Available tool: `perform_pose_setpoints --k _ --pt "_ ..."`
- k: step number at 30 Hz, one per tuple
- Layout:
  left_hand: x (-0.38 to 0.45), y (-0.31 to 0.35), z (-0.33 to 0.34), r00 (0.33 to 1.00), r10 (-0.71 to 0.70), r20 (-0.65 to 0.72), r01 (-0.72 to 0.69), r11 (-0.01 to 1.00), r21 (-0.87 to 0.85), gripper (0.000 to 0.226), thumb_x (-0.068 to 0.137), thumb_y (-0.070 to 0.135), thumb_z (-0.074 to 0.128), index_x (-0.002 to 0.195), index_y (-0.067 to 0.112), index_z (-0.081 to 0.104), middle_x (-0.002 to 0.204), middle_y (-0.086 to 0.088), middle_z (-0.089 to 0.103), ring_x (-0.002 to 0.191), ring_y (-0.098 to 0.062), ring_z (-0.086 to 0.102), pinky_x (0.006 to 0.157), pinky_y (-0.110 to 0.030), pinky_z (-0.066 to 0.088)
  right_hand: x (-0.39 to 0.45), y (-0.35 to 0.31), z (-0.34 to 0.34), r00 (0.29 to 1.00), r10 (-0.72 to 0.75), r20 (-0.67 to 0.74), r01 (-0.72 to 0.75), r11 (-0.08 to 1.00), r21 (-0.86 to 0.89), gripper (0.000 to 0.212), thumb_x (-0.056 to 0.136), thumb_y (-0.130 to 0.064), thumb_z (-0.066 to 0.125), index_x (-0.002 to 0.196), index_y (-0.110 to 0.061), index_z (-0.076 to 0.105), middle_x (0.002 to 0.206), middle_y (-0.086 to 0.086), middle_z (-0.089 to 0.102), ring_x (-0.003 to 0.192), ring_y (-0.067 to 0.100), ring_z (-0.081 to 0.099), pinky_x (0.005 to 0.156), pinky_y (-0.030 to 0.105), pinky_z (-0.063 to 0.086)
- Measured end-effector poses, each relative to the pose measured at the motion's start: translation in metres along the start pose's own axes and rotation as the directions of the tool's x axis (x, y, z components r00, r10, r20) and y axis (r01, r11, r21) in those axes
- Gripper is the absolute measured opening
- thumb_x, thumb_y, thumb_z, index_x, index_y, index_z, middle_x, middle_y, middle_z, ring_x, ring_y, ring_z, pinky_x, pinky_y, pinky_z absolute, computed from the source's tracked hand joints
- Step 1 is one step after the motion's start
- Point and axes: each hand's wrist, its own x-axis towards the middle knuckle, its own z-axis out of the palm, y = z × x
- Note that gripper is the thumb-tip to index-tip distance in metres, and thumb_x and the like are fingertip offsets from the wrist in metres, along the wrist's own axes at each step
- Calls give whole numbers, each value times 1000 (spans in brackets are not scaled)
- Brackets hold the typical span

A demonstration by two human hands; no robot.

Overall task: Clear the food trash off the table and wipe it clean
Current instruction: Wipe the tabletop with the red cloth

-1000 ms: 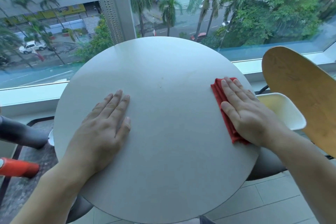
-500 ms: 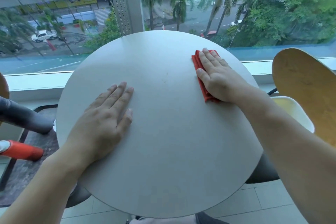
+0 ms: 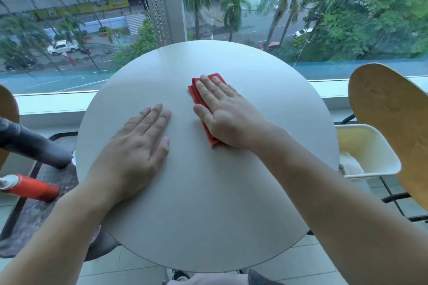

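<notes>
Hands lie flat on a round white table (image 3: 208, 215) that stands against a big window (image 3: 254, 7) looking down on a street with palm trees. The left hand (image 3: 136, 148) rests palm down on the bare tabletop, left of centre, its fingers straight and close together, holding nothing. The right hand (image 3: 222, 111) presses a folded red cloth (image 3: 196, 93) onto the table just beyond the centre; its fingers are stretched out flat over the cloth and do not curl round it, and the thumb lies on the tabletop at the cloth's left edge. The cloth shows along the left side of that hand, past the fingertips at the far end and below the heel of the palm at the near end. The two hands are near each other but apart. To the right of the table, lower than its top, sits a white food tray (image 3: 370, 152) with something pale inside that is too blurred to name, beside a curved wooden chair back (image 3: 389, 118). On the left, below the table's edge, are a dark grey tube-shaped object (image 3: 32, 143) and an orange one with a white tip (image 3: 30, 187).
</notes>
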Motion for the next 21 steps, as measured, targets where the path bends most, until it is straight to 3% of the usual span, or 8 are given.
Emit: perform_pose_setpoints --k 12,21 --pt "0 -3 1 1000 12 2 -12 999 -30 70 92 60 9 159 40 9 166 21 -2 151 7 -8 123 -19 -6 -72 26 -8 998 66 4 -66 998 -11 63 103 -58 13 160 -37 -3 166 -21 -11 150 -4 -17 126 28 -3" --pt "0 -3 1 1000 13 -4 -13 1000 -23 68 93 60 7 159 42 4 165 24 -7 150 8 -12 122 -18 -8 -48 101 -31 975 220 -33 -221 975 -37 62 105 -51 17 162 -28 5 168 -15 -4 153 0 -9 123 22 -8"
